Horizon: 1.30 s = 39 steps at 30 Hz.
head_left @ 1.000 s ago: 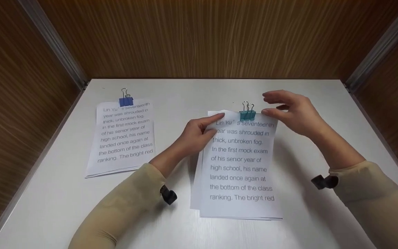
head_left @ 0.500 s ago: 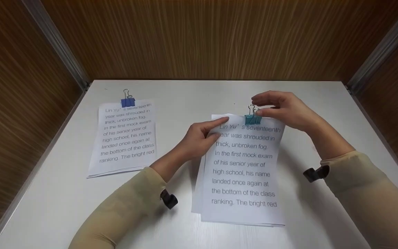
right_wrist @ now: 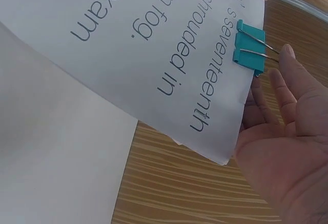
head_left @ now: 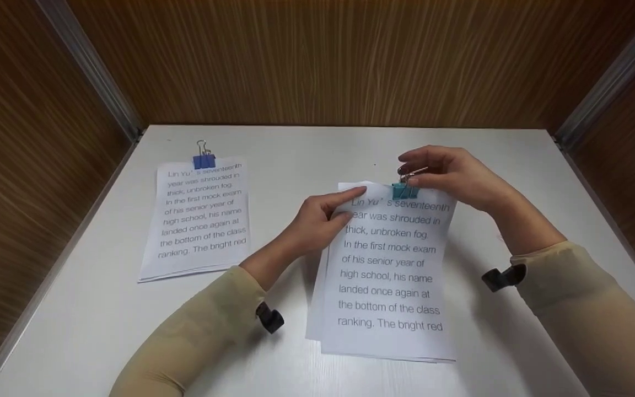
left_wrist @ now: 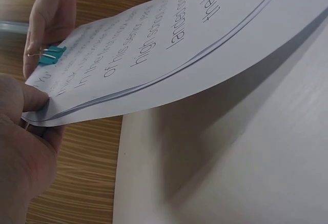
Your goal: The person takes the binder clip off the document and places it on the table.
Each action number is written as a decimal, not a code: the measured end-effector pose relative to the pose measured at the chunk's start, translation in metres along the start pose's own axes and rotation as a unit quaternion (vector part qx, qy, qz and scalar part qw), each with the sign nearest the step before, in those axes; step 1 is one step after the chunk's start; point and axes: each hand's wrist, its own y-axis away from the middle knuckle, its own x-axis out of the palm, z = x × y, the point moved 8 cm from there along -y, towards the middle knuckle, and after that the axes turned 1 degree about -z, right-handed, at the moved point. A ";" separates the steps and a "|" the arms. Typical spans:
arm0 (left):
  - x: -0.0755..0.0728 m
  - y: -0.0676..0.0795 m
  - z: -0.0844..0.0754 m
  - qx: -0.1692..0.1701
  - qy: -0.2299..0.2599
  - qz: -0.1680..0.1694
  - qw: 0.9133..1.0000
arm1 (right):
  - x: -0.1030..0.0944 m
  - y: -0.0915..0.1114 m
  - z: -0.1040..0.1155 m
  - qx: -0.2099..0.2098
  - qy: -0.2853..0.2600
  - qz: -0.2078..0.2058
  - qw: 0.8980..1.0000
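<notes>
A stack of printed sheets point(head_left: 389, 339) hangs tilted, its top edge raised off the table. My left hand point(head_left: 315, 226) pinches its upper left edge, thumb on the print and fingers behind, as the left wrist view shows. A teal binder clip point(head_left: 404, 191) bites the top edge near the middle. My right hand point(head_left: 455, 176) pinches the clip's wire handles; in the right wrist view the thumb point(right_wrist: 294, 67) lies against the tips of the wires point(right_wrist: 259, 47). The other right fingers are partly hidden behind the paper and clip.
To the left, another printed stack point(head_left: 202, 220) lies on the white table point(head_left: 86, 309), held at its top by a blue binder clip point(head_left: 204, 161) with handles upright. Wood-grain panels point(head_left: 339, 60) close off the back and both sides.
My right hand has moved left from beside the teal clip onto its wire handles and now pinches them. My left hand keeps its grip on the sheets, which shift slightly right.
</notes>
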 end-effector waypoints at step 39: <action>-0.005 0.004 0.010 -0.011 0.020 -0.021 1.000 | -0.071 0.039 -0.032 0.012 -0.066 -0.247 0.967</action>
